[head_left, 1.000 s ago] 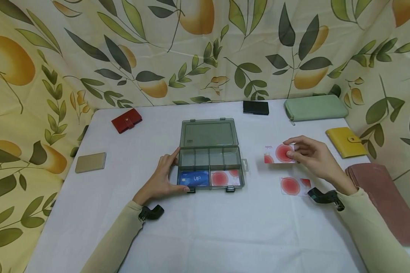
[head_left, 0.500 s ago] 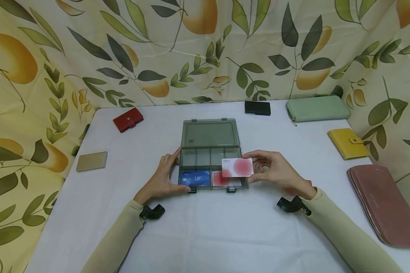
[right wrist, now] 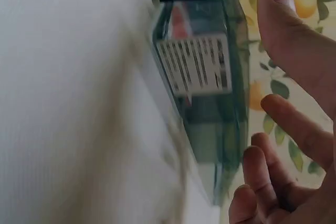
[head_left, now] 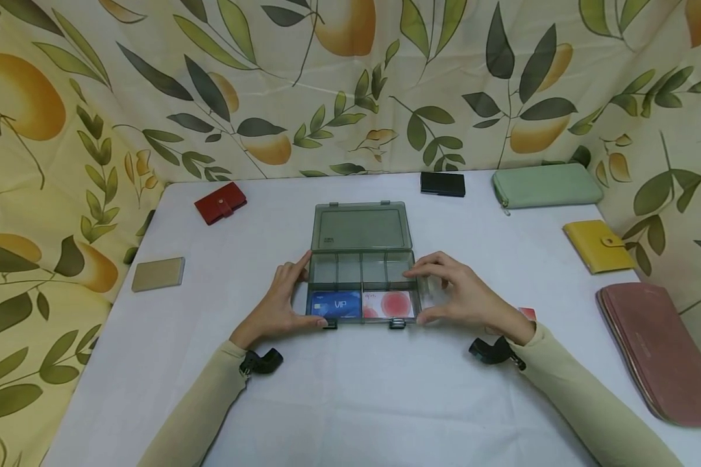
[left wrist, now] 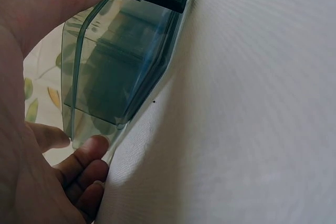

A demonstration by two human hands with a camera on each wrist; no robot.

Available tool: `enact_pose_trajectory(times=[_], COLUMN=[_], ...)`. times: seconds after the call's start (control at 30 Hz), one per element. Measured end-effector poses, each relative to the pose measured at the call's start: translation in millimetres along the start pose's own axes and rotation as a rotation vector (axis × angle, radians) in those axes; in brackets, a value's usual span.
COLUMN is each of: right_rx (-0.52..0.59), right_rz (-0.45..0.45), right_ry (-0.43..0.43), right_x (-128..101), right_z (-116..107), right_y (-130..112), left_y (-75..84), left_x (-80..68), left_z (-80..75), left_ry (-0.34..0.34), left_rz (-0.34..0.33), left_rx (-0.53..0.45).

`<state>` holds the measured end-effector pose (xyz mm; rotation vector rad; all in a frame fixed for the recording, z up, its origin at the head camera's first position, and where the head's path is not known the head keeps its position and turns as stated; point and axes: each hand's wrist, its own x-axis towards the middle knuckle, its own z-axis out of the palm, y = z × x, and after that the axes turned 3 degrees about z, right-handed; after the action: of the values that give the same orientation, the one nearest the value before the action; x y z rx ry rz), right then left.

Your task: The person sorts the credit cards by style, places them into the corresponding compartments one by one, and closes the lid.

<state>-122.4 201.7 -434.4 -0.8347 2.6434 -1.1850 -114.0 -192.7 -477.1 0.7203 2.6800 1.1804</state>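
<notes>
Two hands: both sit at the smoky plastic organiser box [head_left: 362, 285] in the middle of the white table [head_left: 350, 389], its lid lying open and flat behind it.
Left hand: the left hand [head_left: 280, 299] holds the box's left end, thumb at the front corner and forefinger along the side wall.
Right hand: the right hand [head_left: 464, 297] hovers at the box's right end, fingers spread and lightly bent, gripping nothing; whether the fingertips touch the wall I cannot tell.
Cards: a blue VIP card [head_left: 335, 303] lies in the front left compartment, a white card with red circles [head_left: 388, 303] in the front right one.
Risk, card: the red-circle card may sit askew on the one beneath it and ride up on the divider, so the lid would not shut flush.
Risk, box: a nudge from the right fingers could slide the light box over the cloth if the left grip slackens.
Change: half a second ago the right hand pinched that card above the box; now the card lies inside and the fingers have let go.
</notes>
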Motion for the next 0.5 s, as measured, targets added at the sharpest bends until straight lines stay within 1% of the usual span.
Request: enact_pose_trajectory(times=[0.07, 0.17, 0.27, 0.37, 0.5], right_rx=[-0.012, -0.059, -0.131, -0.189, -0.248], right_rz=[0.025, 0.064, 0.139, 0.204, 0.254], right_ry=[0.022, 0.068, 0.097, 0.111, 0.117], right_x=[-7.6, -22.9, -41.1, -60.4, -83.1], right_z=[-9.4, -27.1, -46.1, -64.4, -83.2], right_y=[4.4, 15.9, 26.0, 34.9, 46.8], left_y=[0.4, 0.5, 0.8, 1.1, 0.9], left_x=[0.7, 1.1, 0.4, 0.0, -0.3], left_z=[0.5, 1.0, 0.4, 0.2, 0.3], left_ry=[-0.002, -0.003, -0.003, 0.0, 0.002], left_rz=[0.002, 0.005, 0.01, 0.009, 0.008], left_rx=[-0.002, -0.005, -0.004, 0.002, 0.004])
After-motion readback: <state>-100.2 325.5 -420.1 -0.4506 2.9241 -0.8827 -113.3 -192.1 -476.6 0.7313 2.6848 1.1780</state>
